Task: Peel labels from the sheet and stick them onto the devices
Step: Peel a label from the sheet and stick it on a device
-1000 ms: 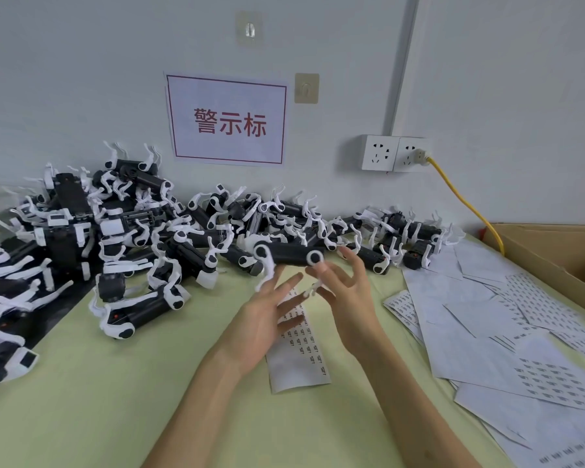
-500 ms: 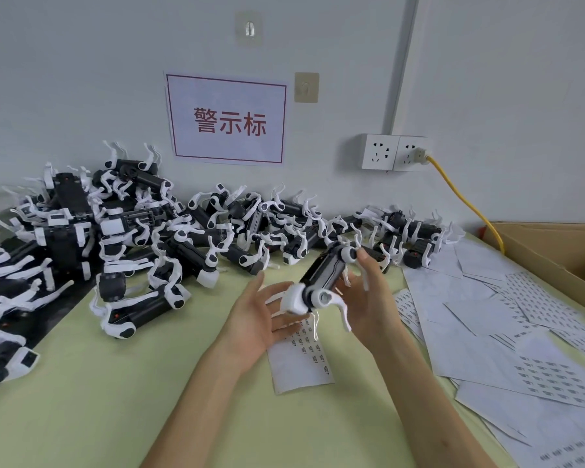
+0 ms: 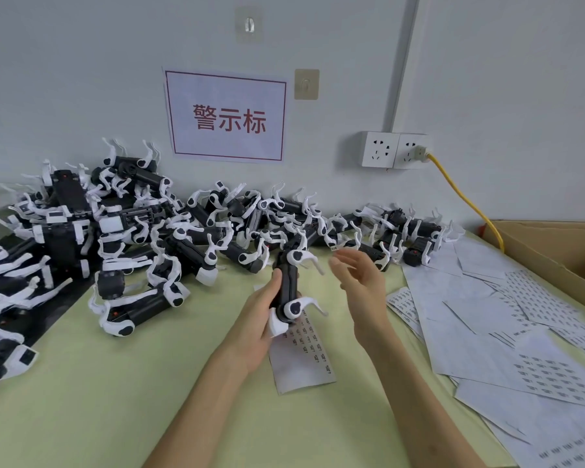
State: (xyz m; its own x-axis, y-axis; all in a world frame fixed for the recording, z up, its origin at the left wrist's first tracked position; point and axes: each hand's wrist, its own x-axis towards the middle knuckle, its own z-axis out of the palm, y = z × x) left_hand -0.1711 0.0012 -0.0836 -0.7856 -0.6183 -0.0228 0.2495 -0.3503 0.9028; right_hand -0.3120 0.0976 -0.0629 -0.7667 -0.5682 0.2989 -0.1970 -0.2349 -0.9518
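My left hand (image 3: 258,319) grips a black device with white curved arms (image 3: 288,285), held upright above the table's middle. To its right, my right hand (image 3: 362,282) hovers apart from the device, fingers relaxed and spread, holding nothing that I can see. Under the device lies a narrow label sheet (image 3: 304,352) with rows of small dark labels. A big pile of the same black and white devices (image 3: 142,231) runs along the wall from the left edge to the middle right.
Used and partly used label sheets (image 3: 507,329) overlap across the right of the green table (image 3: 98,400). A cardboard box (image 3: 554,251) stands at the far right. A yellow cable (image 3: 460,194) runs down from a wall socket. A red-lettered sign hangs on the wall.
Both hands lifted one device from the pile's front edge. It has turned upright in my left hand, and my right hand has let go and moved away to the right.
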